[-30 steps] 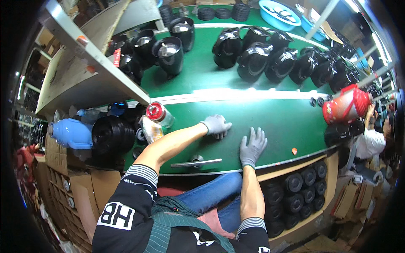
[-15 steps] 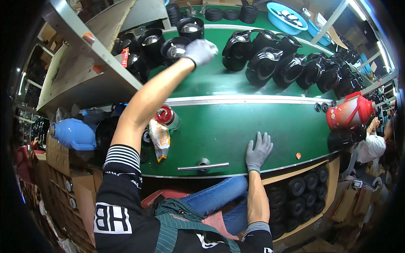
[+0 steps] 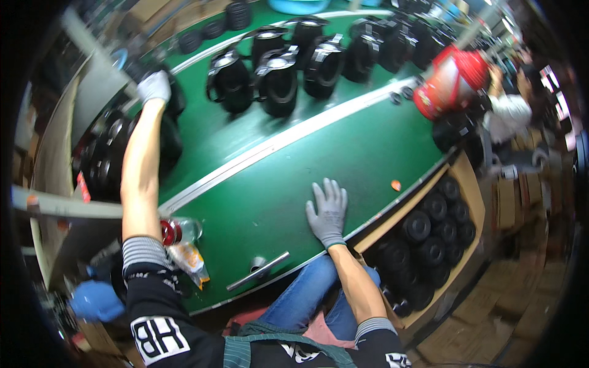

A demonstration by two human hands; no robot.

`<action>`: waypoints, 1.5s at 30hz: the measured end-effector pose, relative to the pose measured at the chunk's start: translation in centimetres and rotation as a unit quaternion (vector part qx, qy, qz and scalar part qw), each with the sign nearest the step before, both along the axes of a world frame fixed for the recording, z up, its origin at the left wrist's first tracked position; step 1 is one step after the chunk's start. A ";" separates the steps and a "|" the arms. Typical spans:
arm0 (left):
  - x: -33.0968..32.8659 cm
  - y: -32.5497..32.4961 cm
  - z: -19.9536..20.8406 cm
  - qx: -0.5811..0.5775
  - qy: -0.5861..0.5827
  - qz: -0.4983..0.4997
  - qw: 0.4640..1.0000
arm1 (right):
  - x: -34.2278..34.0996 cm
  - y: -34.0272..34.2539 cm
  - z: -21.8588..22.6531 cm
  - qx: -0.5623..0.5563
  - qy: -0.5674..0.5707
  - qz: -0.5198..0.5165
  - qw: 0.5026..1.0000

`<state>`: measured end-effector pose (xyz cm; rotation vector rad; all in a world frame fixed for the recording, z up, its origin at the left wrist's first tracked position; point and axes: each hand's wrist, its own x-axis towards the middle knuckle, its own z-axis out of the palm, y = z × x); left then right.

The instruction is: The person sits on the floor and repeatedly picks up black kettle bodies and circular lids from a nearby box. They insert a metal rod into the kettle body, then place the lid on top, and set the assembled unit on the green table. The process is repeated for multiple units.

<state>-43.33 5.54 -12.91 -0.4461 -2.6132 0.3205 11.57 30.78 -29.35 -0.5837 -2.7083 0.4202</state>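
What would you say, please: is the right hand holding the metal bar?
No, the right hand lies spread on the table, away from the bar.

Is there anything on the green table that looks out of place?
Perhaps the small orange scrap: it lies alone near the front edge of the green table, apart from the black jugs, like litter.

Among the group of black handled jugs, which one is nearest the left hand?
The leftmost black jug; the other jugs in the group all stand farther right, away from the left hand.
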 end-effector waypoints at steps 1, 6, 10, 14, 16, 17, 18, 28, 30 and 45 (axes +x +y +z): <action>-0.1 -0.7 0.0 0.010 -0.010 0.011 1.000 | 0.0 -0.1 -0.1 -0.006 0.002 0.002 1.000; 2.5 -1.4 3.5 -0.046 0.037 0.018 0.998 | 0.3 0.0 -0.1 -0.019 0.003 -0.006 1.000; 5.5 -2.3 9.7 -0.018 0.110 -0.073 0.991 | 0.4 -0.1 -0.3 -0.023 0.000 -0.005 1.000; 12.3 -4.6 17.0 0.052 0.162 -0.224 0.960 | 0.0 -0.6 -1.1 -0.005 0.001 0.004 1.000; 18.9 -4.0 20.3 0.078 0.131 -0.270 0.951 | 0.2 0.1 -1.7 -0.010 -0.010 -0.002 1.000; 23.6 -5.1 24.1 0.080 0.119 -0.297 0.944 | -0.8 -1.1 -1.5 -0.030 -0.005 0.017 0.999; 25.5 -3.6 23.7 0.104 0.120 -0.356 0.921 | 0.3 0.5 -2.0 -0.024 -0.009 0.002 1.000; 51.4 -3.9 20.9 0.149 -0.137 -0.531 0.823 | 16.7 -2.6 27.4 -0.112 0.241 0.230 0.936; 54.9 -4.2 19.9 0.123 -0.174 -0.562 0.799 | 19.6 -4.5 31.3 -0.009 0.233 0.304 0.924; 66.4 -11.0 7.9 0.099 -0.153 -0.684 0.706 | 38.7 -13.7 24.2 -0.370 0.269 0.030 0.889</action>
